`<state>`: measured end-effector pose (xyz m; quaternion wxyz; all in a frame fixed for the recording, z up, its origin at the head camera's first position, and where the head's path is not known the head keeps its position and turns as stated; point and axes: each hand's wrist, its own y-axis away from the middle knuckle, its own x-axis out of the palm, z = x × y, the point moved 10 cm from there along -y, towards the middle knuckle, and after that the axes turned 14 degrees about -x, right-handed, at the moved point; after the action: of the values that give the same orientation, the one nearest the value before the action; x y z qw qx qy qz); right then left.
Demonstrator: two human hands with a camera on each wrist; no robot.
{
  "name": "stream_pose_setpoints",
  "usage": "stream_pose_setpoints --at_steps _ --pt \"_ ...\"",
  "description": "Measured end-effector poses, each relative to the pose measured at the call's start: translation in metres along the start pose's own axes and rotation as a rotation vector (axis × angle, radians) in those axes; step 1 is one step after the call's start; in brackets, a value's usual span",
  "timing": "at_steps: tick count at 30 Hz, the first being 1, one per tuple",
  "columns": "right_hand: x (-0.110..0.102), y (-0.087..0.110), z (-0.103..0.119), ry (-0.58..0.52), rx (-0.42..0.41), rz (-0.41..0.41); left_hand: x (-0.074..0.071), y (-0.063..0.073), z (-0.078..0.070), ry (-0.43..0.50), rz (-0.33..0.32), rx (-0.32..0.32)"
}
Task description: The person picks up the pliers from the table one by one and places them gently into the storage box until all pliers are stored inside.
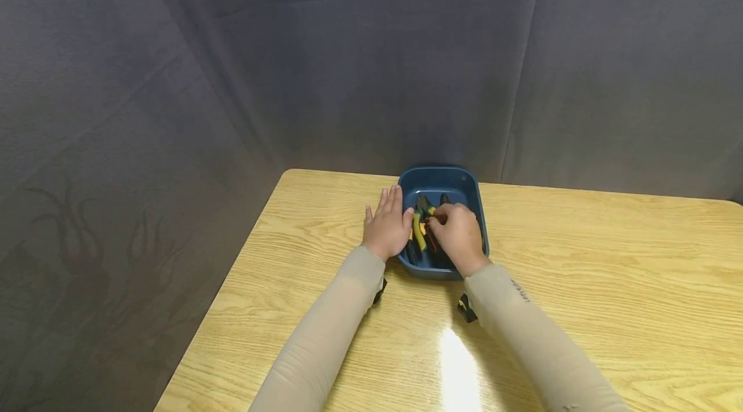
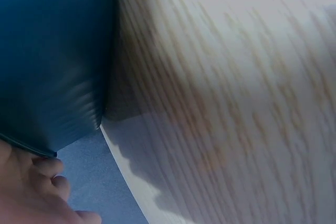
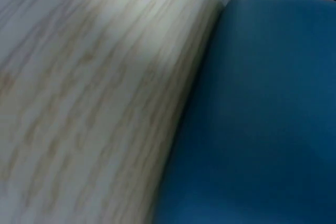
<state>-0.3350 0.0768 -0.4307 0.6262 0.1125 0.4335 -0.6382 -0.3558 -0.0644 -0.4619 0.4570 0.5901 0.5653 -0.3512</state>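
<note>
A blue plastic bin holds several hand tools, among them pliers with yellow-green handles and dark jaws pointing to the back. My left hand lies flat along the bin's left rim, fingers straight, thumb over the edge. Reaching into the bin from the front right, my right hand has thumb and fingers bent together at a tool with a dark red handle, beside the yellow-green pliers. Most of that tool is hidden by the hand. The left wrist view shows the left fingers at the bin's rim.
The bin stands on a light wood-grain table close to its back edge. Behind and to the left hangs a grey cloth. Dark wrist cameras show under both sleeves. A bright reflection lies on the tabletop in front.
</note>
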Motion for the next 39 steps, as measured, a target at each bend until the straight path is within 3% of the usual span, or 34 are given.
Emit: stream_pose_setpoints --at_steps 24,35,39 --pt "0.006 -0.002 -0.005 0.051 0.035 0.008 0.002 -0.006 0.0 0.041 -0.01 0.016" --pt "0.003 0.0 -0.001 0.057 -0.02 -0.027 0.008 -0.01 0.006 0.007 -0.023 0.006" --pt "-0.003 -0.004 0.002 0.063 -0.087 -0.032 0.007 -0.013 0.006 -0.018 -0.03 -0.001"
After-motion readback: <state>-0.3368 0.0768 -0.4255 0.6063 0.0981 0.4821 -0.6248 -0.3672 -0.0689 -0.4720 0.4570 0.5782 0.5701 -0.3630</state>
